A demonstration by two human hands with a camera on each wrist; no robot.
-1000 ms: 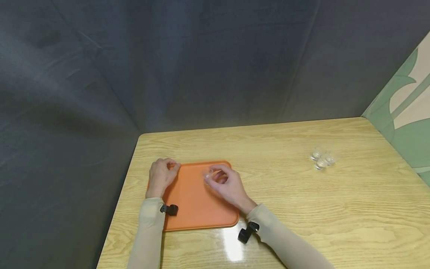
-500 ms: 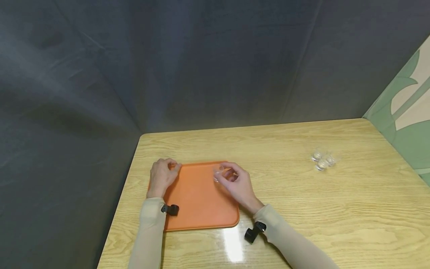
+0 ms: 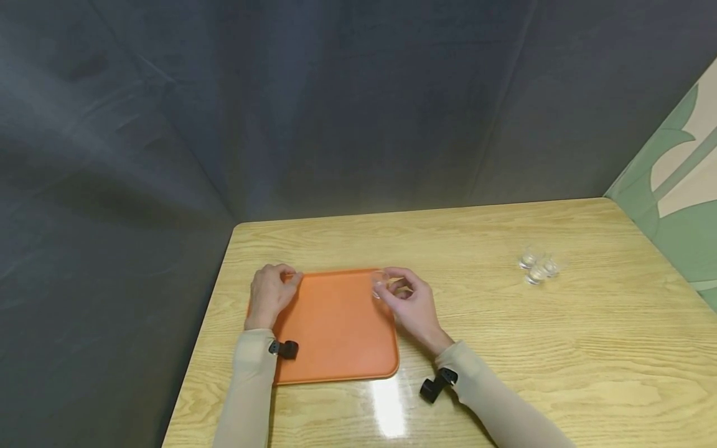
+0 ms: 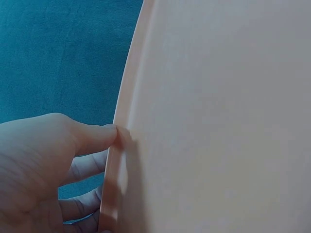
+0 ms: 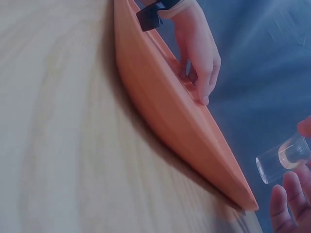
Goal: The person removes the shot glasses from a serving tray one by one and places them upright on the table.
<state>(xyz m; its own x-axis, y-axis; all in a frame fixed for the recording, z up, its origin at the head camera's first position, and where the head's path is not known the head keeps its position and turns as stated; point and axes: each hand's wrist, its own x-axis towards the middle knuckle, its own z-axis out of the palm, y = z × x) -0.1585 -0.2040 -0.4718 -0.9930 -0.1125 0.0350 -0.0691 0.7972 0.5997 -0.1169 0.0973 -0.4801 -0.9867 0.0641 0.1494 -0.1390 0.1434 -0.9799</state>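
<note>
In the head view an orange tray [image 3: 336, 336] lies on the table. At its far left corner my left hand [image 3: 270, 295] pinches the rim; the left wrist view has the thumb [image 4: 99, 136] on the rim and the other fingers partly hidden behind it. My right hand [image 3: 414, 306] holds a small clear shot glass [image 3: 379, 285] between thumb and fingertips, over the tray's far right corner in the head view. The right wrist view catches the shot glass [image 5: 283, 155] from the side, past the tray's corner, with nothing visible inside.
Several more clear shot glasses [image 3: 536, 274] stand close together on the right of the wooden table [image 3: 532, 348]. A dark cloth wall [image 3: 358, 124] rises behind the table and along its left side. Green and white patterned fabric [image 3: 683, 186] borders the right edge.
My right hand has moved rightward with the shot glass, from above the tray's inner area to its far right corner. My left hand and the tray have stayed in place.
</note>
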